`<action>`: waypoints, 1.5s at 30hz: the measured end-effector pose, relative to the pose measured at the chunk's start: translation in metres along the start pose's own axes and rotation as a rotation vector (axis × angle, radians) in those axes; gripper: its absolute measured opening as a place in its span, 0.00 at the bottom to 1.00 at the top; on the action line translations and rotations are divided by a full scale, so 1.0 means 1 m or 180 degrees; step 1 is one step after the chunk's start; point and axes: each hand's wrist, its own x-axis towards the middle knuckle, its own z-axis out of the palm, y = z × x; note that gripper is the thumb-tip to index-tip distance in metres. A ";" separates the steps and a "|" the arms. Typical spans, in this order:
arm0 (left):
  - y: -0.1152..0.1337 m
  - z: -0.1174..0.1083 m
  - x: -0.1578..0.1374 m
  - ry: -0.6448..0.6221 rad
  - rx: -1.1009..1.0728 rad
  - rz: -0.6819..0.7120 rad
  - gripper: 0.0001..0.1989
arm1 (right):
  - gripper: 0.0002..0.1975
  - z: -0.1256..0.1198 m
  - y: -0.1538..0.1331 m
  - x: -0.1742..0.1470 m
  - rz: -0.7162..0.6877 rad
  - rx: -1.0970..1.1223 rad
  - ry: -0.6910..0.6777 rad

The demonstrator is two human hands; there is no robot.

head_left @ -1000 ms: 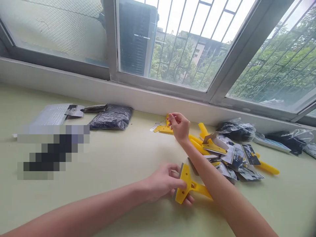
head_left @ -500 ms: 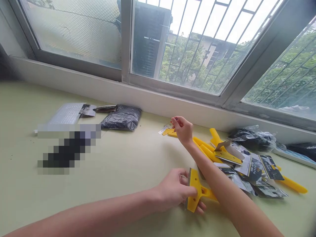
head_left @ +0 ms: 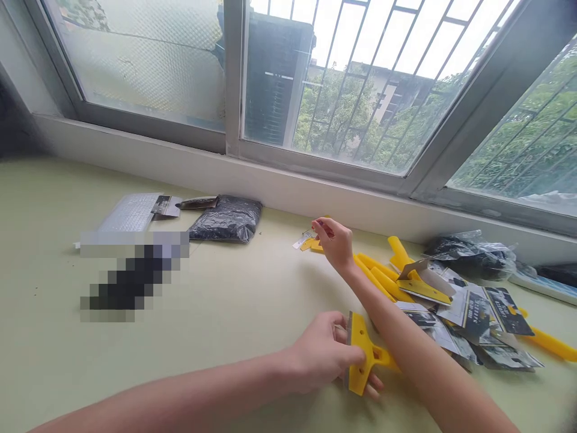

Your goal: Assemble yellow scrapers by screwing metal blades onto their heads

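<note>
My left hand [head_left: 331, 349] is closed around the head of a yellow scraper [head_left: 359, 337], thumb on the front and fingers behind it. The scraper's metal blade edge faces left, and its handle passes behind my right forearm. Farther back, my right hand [head_left: 334, 239] is raised with thumb and fingertips pinched together. Whatever may be in that pinch is too small to name. Just left of it on the table lie small yellow scraper parts [head_left: 308, 243] and a pale strip [head_left: 301, 240], partly hidden by the hand.
To the right is a pile of yellow scrapers [head_left: 383, 279] with black-and-white card packaging [head_left: 478, 313]. A clear bag with black contents [head_left: 471, 255] sits behind. On the left are a black plastic package [head_left: 229, 218], bubble wrap [head_left: 128, 210] and a blurred dark patch. Windows line the back.
The view has shifted slightly, so the table items appear a little lower and farther right. Both hands keep nearly the same pose, the left still holding the scraper.
</note>
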 end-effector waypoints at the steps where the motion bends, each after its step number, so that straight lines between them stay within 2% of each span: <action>1: 0.000 0.000 0.000 -0.0012 0.0006 -0.0019 0.26 | 0.14 -0.001 -0.003 -0.001 -0.0023 0.0029 0.0040; 6: 0.002 -0.001 0.000 -0.0074 0.0159 -0.0124 0.23 | 0.16 -0.020 -0.028 -0.004 -0.0053 0.0256 0.0419; 10: 0.005 -0.001 -0.002 -0.0048 0.0264 -0.0175 0.21 | 0.16 -0.060 -0.060 -0.019 0.0010 0.0520 0.0725; 13: 0.008 0.000 -0.005 -0.0079 0.0323 -0.0210 0.21 | 0.12 -0.103 -0.083 -0.051 0.0048 0.0616 0.0971; 16: 0.011 0.001 -0.006 -0.0080 0.0428 -0.0222 0.20 | 0.10 -0.145 -0.096 -0.099 0.0351 0.0650 0.1204; 20: 0.013 0.003 -0.008 -0.0061 0.0519 -0.0184 0.20 | 0.09 -0.177 -0.098 -0.157 0.0874 0.0660 0.1354; 24: 0.014 0.004 -0.010 -0.0146 0.0645 -0.0113 0.17 | 0.08 -0.179 -0.095 -0.181 0.0934 0.0593 0.1406; 28: 0.018 0.007 -0.012 -0.0074 0.0739 -0.0179 0.18 | 0.07 -0.174 -0.096 -0.180 0.0800 0.0626 0.1347; 34: 0.019 0.009 -0.011 -0.0013 0.0752 -0.0254 0.20 | 0.07 -0.170 -0.104 -0.182 0.0988 0.0385 0.1279; 40: 0.019 0.009 -0.012 0.0000 0.0765 -0.0238 0.19 | 0.06 -0.168 -0.106 -0.184 0.0913 0.0333 0.1111; 45: 0.018 0.009 -0.012 0.0007 0.0778 -0.0245 0.20 | 0.04 -0.168 -0.103 -0.184 0.0892 0.0326 0.1293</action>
